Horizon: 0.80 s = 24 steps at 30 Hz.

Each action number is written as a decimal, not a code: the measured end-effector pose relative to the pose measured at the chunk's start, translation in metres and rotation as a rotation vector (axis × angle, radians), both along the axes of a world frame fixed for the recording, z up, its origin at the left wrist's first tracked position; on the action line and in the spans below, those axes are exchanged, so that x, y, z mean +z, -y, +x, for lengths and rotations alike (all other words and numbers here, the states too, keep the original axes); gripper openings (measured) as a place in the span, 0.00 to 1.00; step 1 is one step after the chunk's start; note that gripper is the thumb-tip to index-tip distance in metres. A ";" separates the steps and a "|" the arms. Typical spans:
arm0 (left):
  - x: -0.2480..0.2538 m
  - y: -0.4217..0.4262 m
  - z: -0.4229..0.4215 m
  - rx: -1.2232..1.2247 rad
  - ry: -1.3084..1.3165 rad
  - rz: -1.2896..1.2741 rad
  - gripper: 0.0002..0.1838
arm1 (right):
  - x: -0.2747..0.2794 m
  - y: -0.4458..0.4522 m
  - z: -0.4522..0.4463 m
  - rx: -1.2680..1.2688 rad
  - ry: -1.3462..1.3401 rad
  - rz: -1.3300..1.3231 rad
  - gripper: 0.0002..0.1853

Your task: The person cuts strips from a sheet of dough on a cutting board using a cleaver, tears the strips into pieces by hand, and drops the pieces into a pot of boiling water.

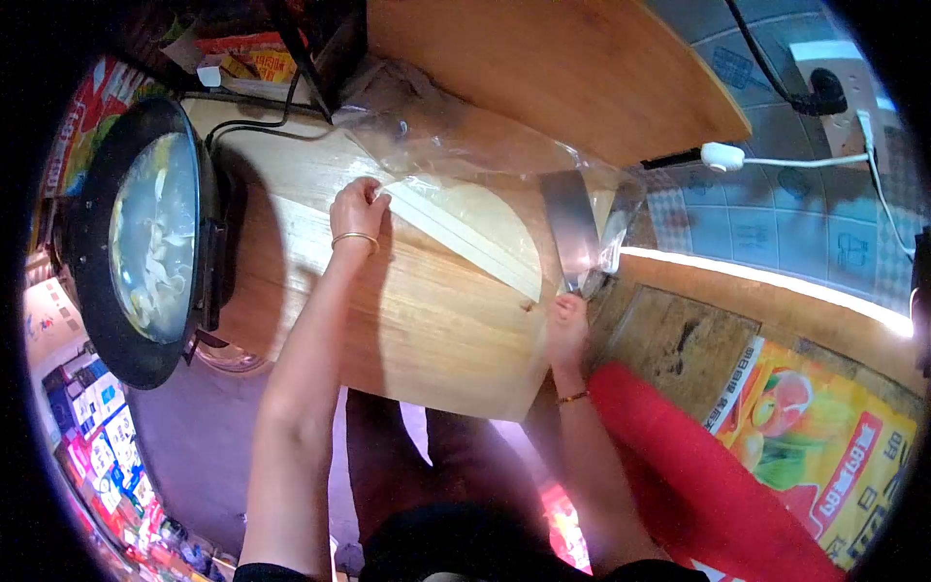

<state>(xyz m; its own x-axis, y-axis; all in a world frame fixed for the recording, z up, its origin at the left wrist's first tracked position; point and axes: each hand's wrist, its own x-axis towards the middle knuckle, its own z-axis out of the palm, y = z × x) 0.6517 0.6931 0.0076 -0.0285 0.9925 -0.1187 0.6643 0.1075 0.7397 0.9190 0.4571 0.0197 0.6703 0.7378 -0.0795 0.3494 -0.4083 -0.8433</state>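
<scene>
Plainly, the right hand (566,320) grips a broad metal cleaver (572,221).

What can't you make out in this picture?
All in the head view:
- Handle of the knife: covered by the right hand.
- Whether the left hand grips the pale strips: its own fingers hide the contact.
- What the pieces in the wok are: blurred in cloudy liquid.
- Far end of the yellow printed sheet: cut off by the dark lens edge.

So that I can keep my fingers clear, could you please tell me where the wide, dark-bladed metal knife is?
In the head view, the knife is on the person's right, its handle in the right hand, its blade beside the pale, flat sheet.
</scene>
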 end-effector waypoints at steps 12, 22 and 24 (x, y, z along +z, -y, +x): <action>0.077 0.073 -0.024 0.063 0.643 -0.152 0.08 | 0.044 -0.013 -0.037 -0.081 -0.517 -0.170 0.08; 0.001 0.140 -0.147 0.016 0.097 -0.403 0.11 | 0.028 0.033 -0.029 0.237 -0.189 -0.353 0.10; 0.003 0.144 -0.150 -0.017 0.087 -0.165 0.13 | 0.056 0.011 -0.065 0.272 0.292 -0.322 0.11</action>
<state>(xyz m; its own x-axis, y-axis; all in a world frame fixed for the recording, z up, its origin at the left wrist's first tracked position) 0.5016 0.5493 0.0109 0.0053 0.9596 -0.2813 0.6012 0.2217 0.7677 0.8543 0.4458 0.0754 0.4857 0.8575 -0.1696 0.6812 -0.4929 -0.5413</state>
